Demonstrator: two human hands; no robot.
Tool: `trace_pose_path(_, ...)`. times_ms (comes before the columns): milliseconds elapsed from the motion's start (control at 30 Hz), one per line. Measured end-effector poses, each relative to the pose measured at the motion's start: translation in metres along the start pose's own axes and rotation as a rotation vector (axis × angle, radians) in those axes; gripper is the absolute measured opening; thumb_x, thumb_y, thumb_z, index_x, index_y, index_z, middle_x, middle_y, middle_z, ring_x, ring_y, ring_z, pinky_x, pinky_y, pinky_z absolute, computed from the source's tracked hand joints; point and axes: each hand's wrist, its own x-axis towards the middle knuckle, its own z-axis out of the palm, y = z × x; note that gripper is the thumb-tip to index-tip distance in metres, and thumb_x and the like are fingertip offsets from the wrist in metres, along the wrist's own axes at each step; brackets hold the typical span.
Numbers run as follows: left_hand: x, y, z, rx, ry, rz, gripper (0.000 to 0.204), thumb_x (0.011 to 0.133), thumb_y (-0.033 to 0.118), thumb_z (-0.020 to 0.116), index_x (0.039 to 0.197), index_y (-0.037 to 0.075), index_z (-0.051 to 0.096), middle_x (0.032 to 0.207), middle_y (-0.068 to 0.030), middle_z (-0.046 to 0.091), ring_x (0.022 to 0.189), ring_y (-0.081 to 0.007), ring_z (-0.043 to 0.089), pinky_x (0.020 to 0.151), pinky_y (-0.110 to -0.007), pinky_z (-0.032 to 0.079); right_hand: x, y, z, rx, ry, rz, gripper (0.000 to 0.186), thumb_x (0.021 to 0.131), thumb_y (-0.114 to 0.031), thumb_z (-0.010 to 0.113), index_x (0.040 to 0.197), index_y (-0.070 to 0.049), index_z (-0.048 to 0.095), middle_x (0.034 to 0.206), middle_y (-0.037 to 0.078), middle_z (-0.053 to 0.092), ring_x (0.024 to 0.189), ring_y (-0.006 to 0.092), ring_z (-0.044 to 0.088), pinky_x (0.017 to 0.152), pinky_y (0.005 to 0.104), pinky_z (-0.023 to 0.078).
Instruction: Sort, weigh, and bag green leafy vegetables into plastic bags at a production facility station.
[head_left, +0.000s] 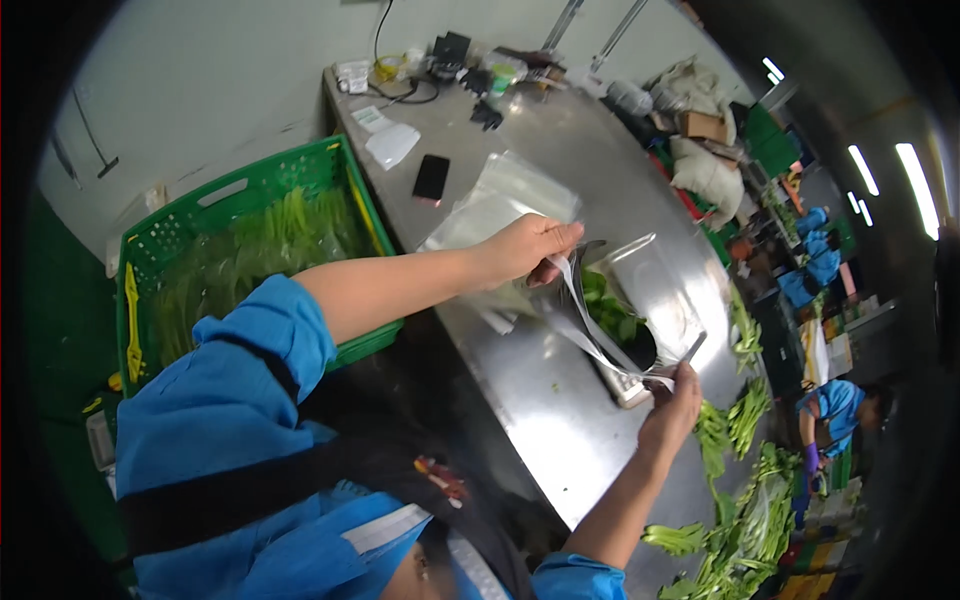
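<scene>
A clear plastic bag is stretched between my two hands, its edge drawn out as a pale strip. At its upper end my left hand is closed with thumb and fingers pinched on the plastic. My right hand grips the lower end near the right side of the table. Just beyond the strip, green leafy vegetables sit in a dark-edged, curved metal holder. Beneath the holder, a pale base rests on the table. The bag partly hides the holder.
A steel table carries flat clear bags, a black phone and loose greens at right. On the left stands a green crate of bagged greens. Co-workers in blue are at far right.
</scene>
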Motion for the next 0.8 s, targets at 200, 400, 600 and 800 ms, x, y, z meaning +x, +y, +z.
trace_pose_path(200,-0.002,0.028,0.02,-0.384,-0.13,-0.209,0.042,0.089,0.038,0.042,0.1,-0.001,0.051,0.093,-0.0176,0.06,0.078,-0.026,0.062,0.06,-0.032,0.05,0.036,-0.059,0.004,-1.029,0.027,-1.1,0.017,0.08,-0.018,0.058,0.08,-0.001,0.058,0.076,0.01,0.059,0.071,0.022,0.055,0.067,0.0318,0.04)
trace_pose_path(400,-0.003,0.007,0.05,-0.545,-0.132,-0.298,0.03,0.092,0.023,0.038,0.1,-0.004,0.049,0.107,-0.0227,0.053,0.1,-0.0277,0.054,0.08,-0.036,0.047,0.012,-0.055,0.021,-1.125,-0.324,-0.852,0.017,0.079,-0.02,0.057,0.072,-0.005,0.059,0.06,0.011,0.057,0.059,0.0284,0.055,0.061,0.035,0.038)
trace_pose_path(600,0.015,0.001,0.069,-0.219,-0.27,-0.196,0.035,0.091,0.029,0.038,0.094,-0.001,0.055,0.095,-0.015,0.06,0.088,-0.0197,0.059,0.072,-0.03,0.048,0.017,-0.071,0.014,-1.51,-0.501,-0.645,0.019,0.079,-0.023,0.057,0.073,-0.004,0.059,0.065,0.013,0.059,0.063,0.0316,0.057,0.06,0.0398,0.042)
trace_pose_path(800,0.044,0.011,0.092,-0.252,-0.162,-0.179,0.044,0.092,0.035,0.035,0.093,-0.003,0.057,0.089,-0.0154,0.062,0.079,-0.0208,0.061,0.071,-0.028,0.048,0.054,-0.198,-0.074,-0.492,0.207,-0.521,0.022,0.078,-0.01,0.054,0.098,-0.002,0.061,0.091,0.005,0.062,0.083,0.014,0.058,0.074,0.0238,0.045)
